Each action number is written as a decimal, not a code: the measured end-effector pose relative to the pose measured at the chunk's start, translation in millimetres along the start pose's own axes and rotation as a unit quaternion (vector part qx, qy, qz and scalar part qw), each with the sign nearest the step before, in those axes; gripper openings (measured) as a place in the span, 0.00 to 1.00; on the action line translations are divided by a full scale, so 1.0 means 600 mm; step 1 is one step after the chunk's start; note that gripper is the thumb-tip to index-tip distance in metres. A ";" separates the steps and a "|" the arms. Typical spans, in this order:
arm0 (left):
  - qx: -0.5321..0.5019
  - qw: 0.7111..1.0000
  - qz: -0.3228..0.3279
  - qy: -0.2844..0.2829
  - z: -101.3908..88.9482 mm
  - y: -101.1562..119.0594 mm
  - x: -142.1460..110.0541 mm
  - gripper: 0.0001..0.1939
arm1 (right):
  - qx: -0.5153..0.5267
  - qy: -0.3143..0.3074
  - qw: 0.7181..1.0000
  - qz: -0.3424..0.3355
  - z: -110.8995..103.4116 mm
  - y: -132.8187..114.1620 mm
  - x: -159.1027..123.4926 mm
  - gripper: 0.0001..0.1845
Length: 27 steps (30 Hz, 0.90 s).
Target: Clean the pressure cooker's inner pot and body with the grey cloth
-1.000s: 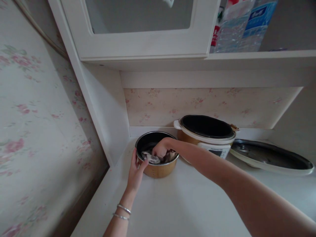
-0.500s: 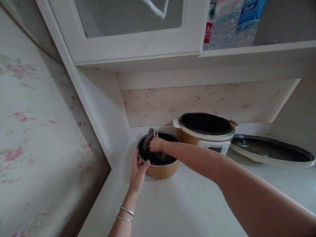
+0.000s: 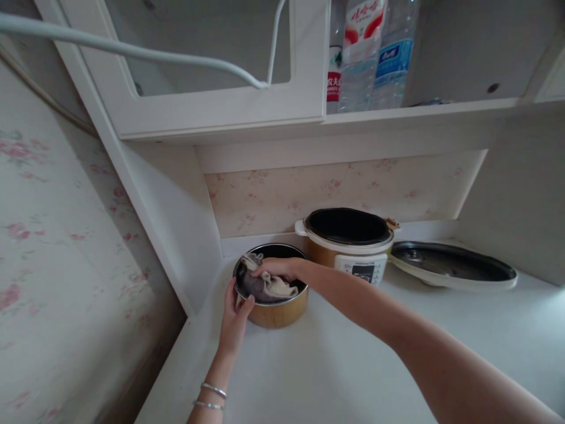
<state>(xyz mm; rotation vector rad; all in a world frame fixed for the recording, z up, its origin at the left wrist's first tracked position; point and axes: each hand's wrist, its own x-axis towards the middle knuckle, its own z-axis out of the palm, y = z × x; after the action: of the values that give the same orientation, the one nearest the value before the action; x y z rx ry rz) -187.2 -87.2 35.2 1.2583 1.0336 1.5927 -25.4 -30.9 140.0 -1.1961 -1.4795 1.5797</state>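
Note:
A round inner pot (image 3: 279, 315), golden outside and dark inside, stands on the white counter near the left panel. Around its left rim my left hand (image 3: 236, 309) is closed, thumb on the front and fingers at the side. My right hand (image 3: 278, 268) reaches into the pot from the right, its fingers closed on a grey and cream cloth (image 3: 269, 290). The cloth lies bunched against the inside and hides much of the pot's bottom. Part of the right fingers is hidden in the cloth's folds.
Right of the pot stands a rice cooker body (image 3: 318, 250) with a control panel. Beside it a detached lid (image 3: 468, 284) lies inner side up. Overhead, a cabinet door (image 3: 220, 118) and a shelf with plastic bottles (image 3: 359, 65) overhang the counter. A white cable (image 3: 168, 56) crosses the upper left.
The cloth has spread and come up into view inside the pot, with my right hand shifted on it. My left hand keeps hold of the rim. The camera view has turned slightly.

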 end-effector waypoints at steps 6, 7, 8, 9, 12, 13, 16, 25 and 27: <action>0.057 0.998 0.001 0.004 -0.011 -0.007 0.004 0.41 | 0.141 0.036 0.989 -0.014 -0.015 -0.038 -0.027 0.10; 0.072 0.997 0.002 0.003 -0.014 -0.009 0.005 0.40 | 0.169 0.049 0.984 -0.035 -0.028 -0.039 -0.046 0.12; 0.087 0.996 0.004 0.003 -0.017 -0.010 0.006 0.40 | 0.197 0.061 0.977 -0.057 -0.043 -0.040 -0.068 0.13; 0.102 0.995 0.007 0.006 -0.019 -0.012 0.006 0.39 | 0.220 0.072 0.970 -0.077 -0.058 -0.041 -0.094 0.15; 0.159 0.987 0.022 0.024 -0.022 -0.012 0.005 0.36 | 0.236 0.116 0.959 -0.106 -0.100 -0.038 -0.182 0.18; 0.180 0.983 0.033 0.031 -0.021 -0.012 0.004 0.35 | 0.232 0.136 0.957 -0.109 -0.112 -0.035 -0.212 0.18; 0.240 0.966 0.080 0.053 -0.019 -0.008 0.002 0.31 | 0.226 0.202 0.947 -0.104 -0.136 -0.012 -0.291 0.19; 0.448 0.880 0.158 0.007 -0.038 0.039 0.011 0.30 | 0.193 0.223 0.953 -0.070 -0.113 0.144 -0.309 0.29; 0.506 0.847 0.162 0.000 -0.038 0.054 0.006 0.32 | 0.138 0.250 0.953 -0.097 -0.095 0.158 -0.274 0.31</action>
<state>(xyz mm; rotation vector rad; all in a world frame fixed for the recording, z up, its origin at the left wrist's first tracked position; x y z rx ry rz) -213.8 -96.2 63.5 2.2132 1.8523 1.2491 99.0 -172.7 79.7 -1.1393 -0.9768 1.1876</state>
